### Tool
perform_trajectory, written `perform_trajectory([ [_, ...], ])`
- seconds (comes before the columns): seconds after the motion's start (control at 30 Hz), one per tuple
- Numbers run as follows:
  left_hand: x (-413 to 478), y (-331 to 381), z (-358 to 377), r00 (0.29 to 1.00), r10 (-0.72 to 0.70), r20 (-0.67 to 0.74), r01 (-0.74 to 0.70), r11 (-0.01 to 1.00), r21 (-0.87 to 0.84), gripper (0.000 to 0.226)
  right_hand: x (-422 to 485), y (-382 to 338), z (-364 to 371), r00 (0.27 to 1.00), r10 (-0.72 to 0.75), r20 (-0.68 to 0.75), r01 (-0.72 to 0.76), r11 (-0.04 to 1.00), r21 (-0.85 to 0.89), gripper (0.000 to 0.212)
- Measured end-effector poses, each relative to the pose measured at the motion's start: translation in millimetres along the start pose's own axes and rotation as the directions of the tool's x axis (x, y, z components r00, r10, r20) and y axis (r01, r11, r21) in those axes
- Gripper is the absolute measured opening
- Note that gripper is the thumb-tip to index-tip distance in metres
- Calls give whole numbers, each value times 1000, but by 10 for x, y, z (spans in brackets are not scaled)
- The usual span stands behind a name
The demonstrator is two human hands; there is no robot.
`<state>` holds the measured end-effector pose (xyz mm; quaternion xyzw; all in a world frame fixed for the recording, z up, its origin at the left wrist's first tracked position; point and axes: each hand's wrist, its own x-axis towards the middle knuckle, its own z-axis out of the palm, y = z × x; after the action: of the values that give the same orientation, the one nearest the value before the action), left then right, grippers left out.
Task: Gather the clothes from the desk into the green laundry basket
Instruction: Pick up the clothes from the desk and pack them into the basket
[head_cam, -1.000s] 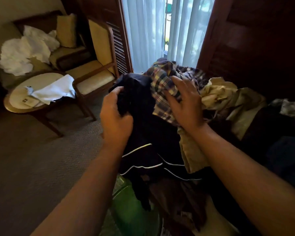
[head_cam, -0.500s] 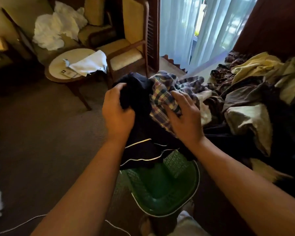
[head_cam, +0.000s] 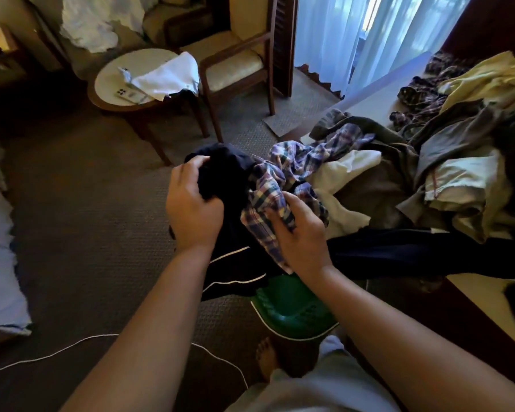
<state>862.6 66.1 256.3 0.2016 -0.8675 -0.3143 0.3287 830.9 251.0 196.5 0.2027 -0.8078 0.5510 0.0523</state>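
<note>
basket [head_cam: 292, 315] below held clothes [head_cam: 268, 188]; desk [head_cam: 378, 98] right

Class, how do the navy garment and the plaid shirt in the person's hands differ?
The navy garment is plain dark with white piping; the plaid shirt is checked purple and white. The left hand grips the navy garment; the right hand grips the plaid shirt. The navy garment hangs down; the plaid shirt trails onto the pile. Both are crumpled above the green laundry basket.

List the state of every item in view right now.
left hand: grips the navy garment.
right hand: grips the plaid shirt.
navy garment: held up, hanging down by the basket.
plaid shirt: bunched, held beside the navy garment.
green laundry basket: on the floor under the hands.
clothes pile: heaped on the desk.
</note>
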Motion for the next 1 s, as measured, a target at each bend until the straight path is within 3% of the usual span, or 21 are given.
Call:
perform_trajectory([
  [0.17,-186,-66,63,989,66,136,-78,993,90,58,-27,149,136,990,138,14,-136,986,-95,39],
  [0.33,-383,-166,283,984,-5,179,-11,996,85,58,-132,348,8,972,232,30,-223,959,-178,20],
  [0.73,-600,-149,775,934,-113,339,92,993,76,59,-380,743,-227,910,411,54,-393,897,-204,14],
  [0.87,-647,-199,787,928,-105,358,77,993,90,60,-355,815,-186,887,453,90,-422,874,-240,23],
  [1.0,-685,-247,794,921,-120,371,93,992,88,60,-280,897,-164,845,504,178,-429,838,-338,47],
])
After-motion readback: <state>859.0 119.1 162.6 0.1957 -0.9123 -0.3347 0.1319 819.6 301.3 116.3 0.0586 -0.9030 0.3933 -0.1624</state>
